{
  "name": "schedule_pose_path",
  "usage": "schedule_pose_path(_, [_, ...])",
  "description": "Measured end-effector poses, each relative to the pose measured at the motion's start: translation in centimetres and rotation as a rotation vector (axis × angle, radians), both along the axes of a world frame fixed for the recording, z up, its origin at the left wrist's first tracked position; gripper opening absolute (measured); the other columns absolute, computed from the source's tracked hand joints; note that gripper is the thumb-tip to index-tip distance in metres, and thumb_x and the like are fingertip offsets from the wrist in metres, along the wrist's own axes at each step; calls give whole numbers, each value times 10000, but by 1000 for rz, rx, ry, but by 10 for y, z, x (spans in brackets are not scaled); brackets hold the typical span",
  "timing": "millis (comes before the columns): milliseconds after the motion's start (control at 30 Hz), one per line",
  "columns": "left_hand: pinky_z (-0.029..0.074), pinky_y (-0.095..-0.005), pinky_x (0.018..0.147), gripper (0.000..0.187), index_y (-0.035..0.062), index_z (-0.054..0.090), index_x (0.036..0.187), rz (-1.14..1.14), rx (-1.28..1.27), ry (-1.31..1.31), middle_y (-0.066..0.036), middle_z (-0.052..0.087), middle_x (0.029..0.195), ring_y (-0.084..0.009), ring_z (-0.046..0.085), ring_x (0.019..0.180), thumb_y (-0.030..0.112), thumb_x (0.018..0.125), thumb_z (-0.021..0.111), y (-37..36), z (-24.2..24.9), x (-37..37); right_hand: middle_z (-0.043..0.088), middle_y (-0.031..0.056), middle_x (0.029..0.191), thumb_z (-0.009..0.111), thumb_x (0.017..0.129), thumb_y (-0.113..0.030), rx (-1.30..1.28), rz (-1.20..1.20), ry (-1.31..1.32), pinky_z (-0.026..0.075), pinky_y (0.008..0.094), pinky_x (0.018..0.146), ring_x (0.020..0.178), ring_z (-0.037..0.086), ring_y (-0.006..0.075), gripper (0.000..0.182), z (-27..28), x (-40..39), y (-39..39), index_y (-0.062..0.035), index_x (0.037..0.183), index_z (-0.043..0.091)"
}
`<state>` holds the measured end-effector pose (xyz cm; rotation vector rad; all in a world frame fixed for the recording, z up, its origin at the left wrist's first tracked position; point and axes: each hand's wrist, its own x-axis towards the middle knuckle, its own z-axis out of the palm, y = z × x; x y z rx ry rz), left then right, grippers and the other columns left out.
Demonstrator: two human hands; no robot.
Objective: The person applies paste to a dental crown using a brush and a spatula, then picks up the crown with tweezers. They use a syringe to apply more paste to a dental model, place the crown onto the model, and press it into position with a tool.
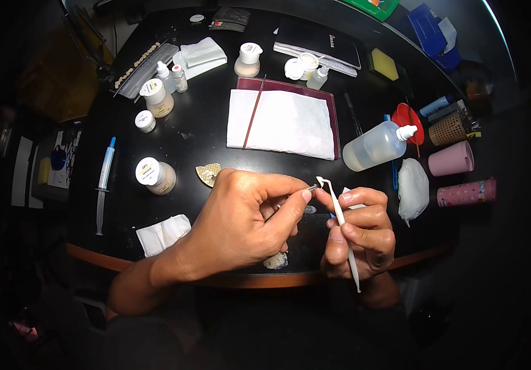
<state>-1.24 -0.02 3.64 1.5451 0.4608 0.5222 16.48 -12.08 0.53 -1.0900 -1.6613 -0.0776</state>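
My right hand (361, 231) is closed around a thin white tool (343, 225) that slants up to the left and ends in a bent tip. My left hand (247, 216) pinches a small, thin metallic piece (312, 188) between thumb and index finger, close beside the bent tip. Whether the piece touches the tip is too small to tell. Behind my left hand lies a gold-coloured mesh piece (207, 173), partly hidden by the hand. Under my left wrist side, near the table's front edge, sits a pale crumbly lump (276, 261).
A white cloth (284, 123) with a brown brush (255, 111) lies at the centre. Left stand lidded jars (164, 179) and a syringe (104, 179). A large bottle (373, 147), a white crumpled pad (413, 191) and a pink cup (450, 159) are at the right.
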Motion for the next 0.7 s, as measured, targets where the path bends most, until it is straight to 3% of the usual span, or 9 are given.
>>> schedule_pose_path(700, [535,-202,476,217,-83,775,1125,-2,3,1,-90,718,673,-95,690,537,57,1056,625,0,0,0,618,82,853,685,840,83,-17,1,-4,633,372,777,1005,688,301,288,2,0,-2,-50,1047,535])
